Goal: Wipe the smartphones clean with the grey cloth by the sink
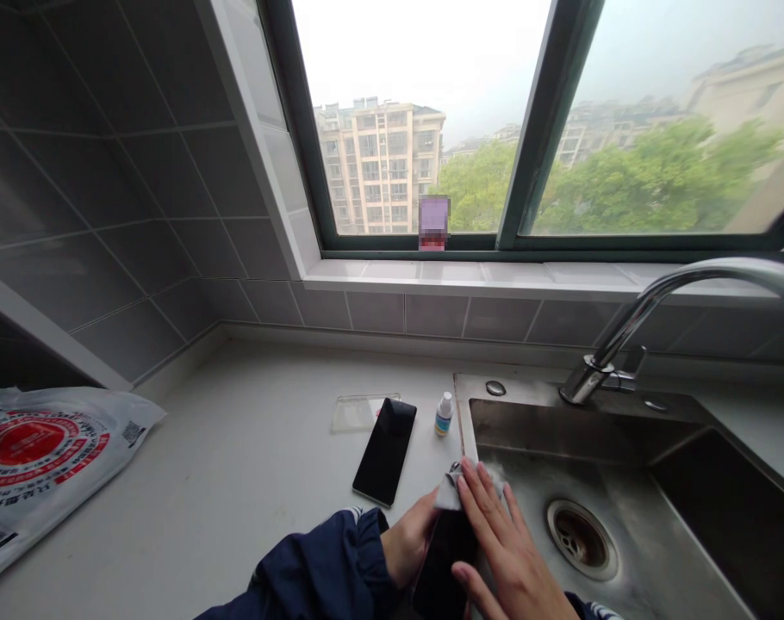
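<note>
My left hand (410, 538) grips a dark phone (444, 564) by its left side, low in the view and by the sink's edge. Over the phone's top end, my right hand (505, 542) holds a small grey-white cloth (449, 491) under its outstretched fingers, pressing it to the screen. The palm hides part of the phone and cloth. Just beyond, a second black phone (385, 451) lies face up on the counter, overlapping a clear phone case (354, 414). A small white-capped bottle (444, 414) with a blue and yellow label stands upright to its right.
To the right is a steel sink (514, 469) with a drain (581, 539) and a curved chrome faucet (631, 327). A printed white plastic bag (49, 465) sits on the counter (191, 448) at left. Behind are a tiled wall and a window sill (444, 274).
</note>
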`<act>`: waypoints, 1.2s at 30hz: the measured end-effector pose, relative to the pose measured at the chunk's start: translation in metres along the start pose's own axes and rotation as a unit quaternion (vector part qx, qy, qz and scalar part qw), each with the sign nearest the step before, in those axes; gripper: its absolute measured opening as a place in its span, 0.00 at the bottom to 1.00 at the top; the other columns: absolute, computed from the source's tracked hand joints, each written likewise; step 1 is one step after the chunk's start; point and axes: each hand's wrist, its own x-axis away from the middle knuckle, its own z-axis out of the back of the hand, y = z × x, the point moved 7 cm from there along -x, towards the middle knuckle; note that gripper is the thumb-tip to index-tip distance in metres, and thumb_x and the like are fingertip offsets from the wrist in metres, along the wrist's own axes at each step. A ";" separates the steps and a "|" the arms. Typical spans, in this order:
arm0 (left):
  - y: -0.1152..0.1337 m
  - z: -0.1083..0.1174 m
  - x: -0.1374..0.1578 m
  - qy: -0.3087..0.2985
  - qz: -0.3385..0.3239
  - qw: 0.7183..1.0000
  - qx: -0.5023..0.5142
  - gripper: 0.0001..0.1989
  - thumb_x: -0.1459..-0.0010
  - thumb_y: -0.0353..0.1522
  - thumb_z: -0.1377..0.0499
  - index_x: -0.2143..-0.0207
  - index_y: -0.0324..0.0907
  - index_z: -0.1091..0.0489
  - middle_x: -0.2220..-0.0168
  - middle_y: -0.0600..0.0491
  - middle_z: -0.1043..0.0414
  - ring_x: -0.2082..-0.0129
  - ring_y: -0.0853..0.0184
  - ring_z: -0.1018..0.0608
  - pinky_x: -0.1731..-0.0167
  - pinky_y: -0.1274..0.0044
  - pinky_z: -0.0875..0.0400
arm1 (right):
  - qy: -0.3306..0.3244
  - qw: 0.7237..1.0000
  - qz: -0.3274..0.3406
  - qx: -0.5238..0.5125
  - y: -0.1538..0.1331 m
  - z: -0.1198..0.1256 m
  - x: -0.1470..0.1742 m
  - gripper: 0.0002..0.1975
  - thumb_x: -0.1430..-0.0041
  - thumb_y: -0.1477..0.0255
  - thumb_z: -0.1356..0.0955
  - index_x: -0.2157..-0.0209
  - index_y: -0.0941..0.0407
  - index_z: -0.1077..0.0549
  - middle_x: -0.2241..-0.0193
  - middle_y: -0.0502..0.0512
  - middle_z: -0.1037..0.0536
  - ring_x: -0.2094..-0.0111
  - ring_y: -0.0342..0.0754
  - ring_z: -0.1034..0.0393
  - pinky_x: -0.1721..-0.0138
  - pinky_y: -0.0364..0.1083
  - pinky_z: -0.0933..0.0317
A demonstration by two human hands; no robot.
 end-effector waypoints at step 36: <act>-0.019 -0.005 -0.013 0.069 0.181 0.932 0.307 0.48 0.48 0.62 0.57 0.41 0.32 0.41 0.67 0.40 0.24 0.70 0.60 0.23 0.65 0.71 0.35 | 0.004 0.949 0.313 0.046 -0.057 0.012 -0.003 0.17 0.30 0.70 0.41 0.42 0.56 0.33 0.39 0.51 0.38 0.39 0.54 0.43 0.37 0.63 0.76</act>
